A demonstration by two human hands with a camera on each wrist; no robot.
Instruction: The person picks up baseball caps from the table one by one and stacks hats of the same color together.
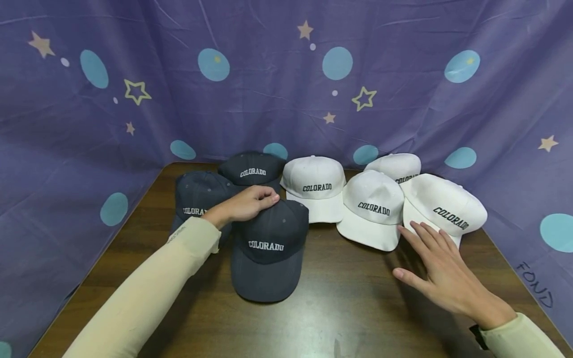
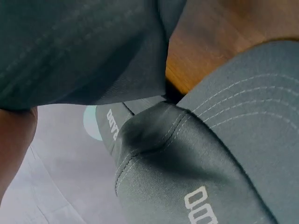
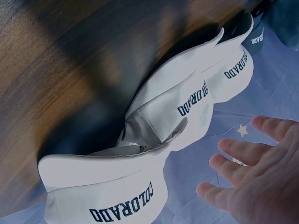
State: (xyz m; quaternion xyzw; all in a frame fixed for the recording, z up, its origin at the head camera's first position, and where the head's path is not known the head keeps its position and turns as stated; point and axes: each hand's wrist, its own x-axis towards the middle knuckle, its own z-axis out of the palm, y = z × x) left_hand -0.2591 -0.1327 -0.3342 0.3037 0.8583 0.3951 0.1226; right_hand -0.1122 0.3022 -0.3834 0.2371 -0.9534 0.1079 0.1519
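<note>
My left hand (image 1: 248,203) pinches the back of a dark navy baseball cap (image 1: 270,268) with white COLORADO lettering. In the left wrist view, that cap (image 2: 84,56) hangs over a neighbouring navy cap (image 2: 163,154), and part of a finger (image 2: 16,144) is on its edge. Two other navy caps, one at left (image 1: 201,189) and one behind (image 1: 250,166), stand near this hand. My right hand (image 1: 440,266) is spread, fingers extended, just in front of a white cap (image 1: 447,199) with black COLORADO lettering. Nothing is held in it, and whether it touches a cap I cannot tell.
Farther along the brown wooden table (image 1: 331,303) sit more white caps: one in the middle (image 1: 313,174), one right of it (image 1: 373,194) and one at the back (image 1: 396,164). A purple curtain (image 1: 277,109) with stars and blue ovals hangs behind.
</note>
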